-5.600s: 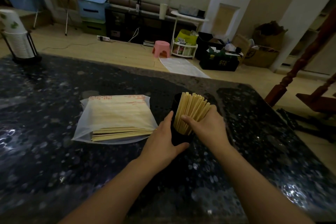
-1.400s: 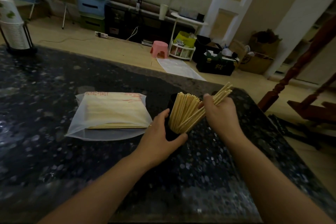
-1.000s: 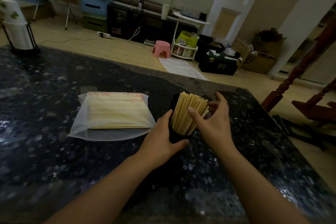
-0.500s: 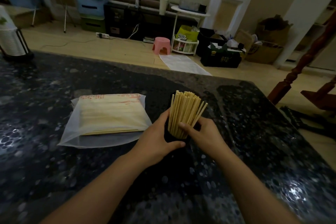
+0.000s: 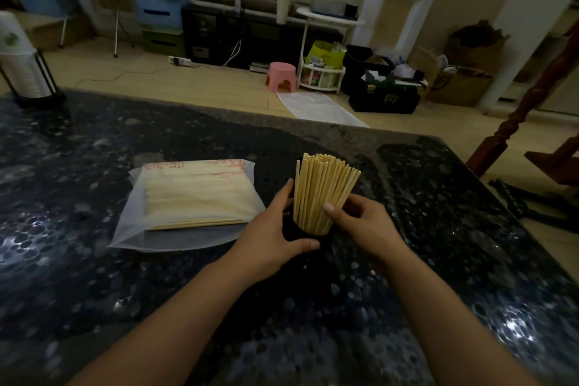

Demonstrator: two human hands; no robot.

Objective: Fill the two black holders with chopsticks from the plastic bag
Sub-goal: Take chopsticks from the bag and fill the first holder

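Hiding black holder (image 5: 300,233), hands grip chopsticks (image 5: 319,191).

We take this for a lived-in home, seen across a dark speckled stone countertop (image 5: 131,260) that fills the lower half of the frame. Beyond it lies a pale wood floor (image 5: 200,84) with household clutter along the far wall: a pink plastic step stool (image 5: 281,76) at upper centre, a small white tiered rack (image 5: 322,72) just right of it, stacked blue and green storage bins (image 5: 159,20) at upper left, and cardboard boxes (image 5: 459,84) at upper right. A power strip (image 5: 180,61) lies on the floor. A turned wooden stair post (image 5: 513,116) rises at the right edge.
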